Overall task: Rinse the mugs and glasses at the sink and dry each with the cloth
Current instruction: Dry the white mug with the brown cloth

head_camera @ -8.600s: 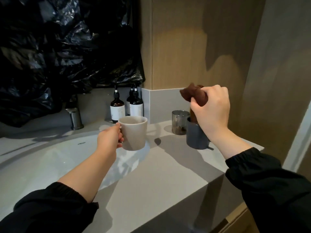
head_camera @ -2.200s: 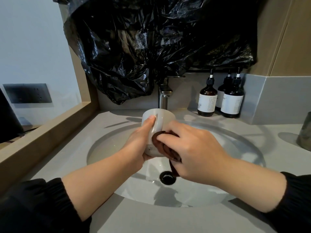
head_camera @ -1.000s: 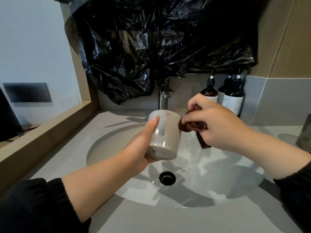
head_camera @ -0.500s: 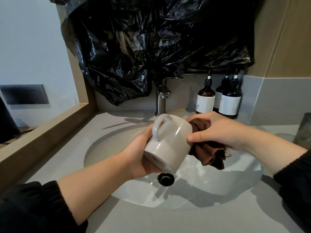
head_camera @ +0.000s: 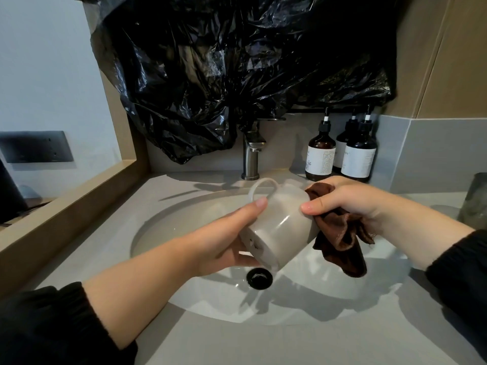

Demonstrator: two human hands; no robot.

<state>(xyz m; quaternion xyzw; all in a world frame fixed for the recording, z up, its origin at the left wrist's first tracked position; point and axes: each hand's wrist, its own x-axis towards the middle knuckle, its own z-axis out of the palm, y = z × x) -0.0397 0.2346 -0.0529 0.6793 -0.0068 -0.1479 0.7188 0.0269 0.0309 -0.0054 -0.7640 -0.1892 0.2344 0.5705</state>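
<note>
Sink basin, mug tilted over drain, handle up.
Left hand grips mug base; right hand pinches brown cloth against mug rim.

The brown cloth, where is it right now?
In the head view, the brown cloth is right of centre, bunched in the right hand against the far end of the tilted mug, hanging above the sink basin.

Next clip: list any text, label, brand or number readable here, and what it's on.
No text is readable.
Label on left pump bottle: printed lines, too small.
Label on right pump bottle: too small.
Underside of mug: dark marks, blurred.
</note>
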